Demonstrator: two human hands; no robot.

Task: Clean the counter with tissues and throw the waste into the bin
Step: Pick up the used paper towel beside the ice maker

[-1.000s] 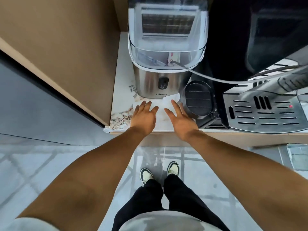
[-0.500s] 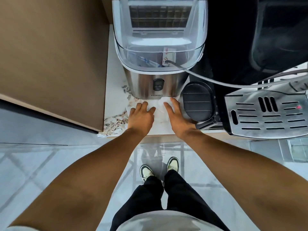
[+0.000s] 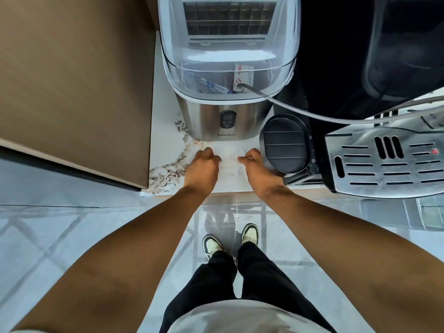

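Note:
A crumpled white tissue [image 3: 229, 159] lies on the white marbled counter [image 3: 165, 145], just in front of the steel ice maker. My left hand [image 3: 203, 165] grips its left edge with the fingers curled in. Its right edge is pinched by my right hand [image 3: 255, 167], fingers also curled. Both hands rest on the counter near its front edge. No bin is in view.
The steel ice maker [image 3: 225, 116] with a clear lid stands behind the tissue. A black round lid [image 3: 284, 144] and a black machine with a metal drip tray [image 3: 384, 162] crowd the right. A brown cabinet wall [image 3: 79, 87] closes the left. Glossy tiled floor lies below.
Both hands lay flat with fingers spread on the tissue before. Now the fingers have curled in and bunched the tissue together between the hands.

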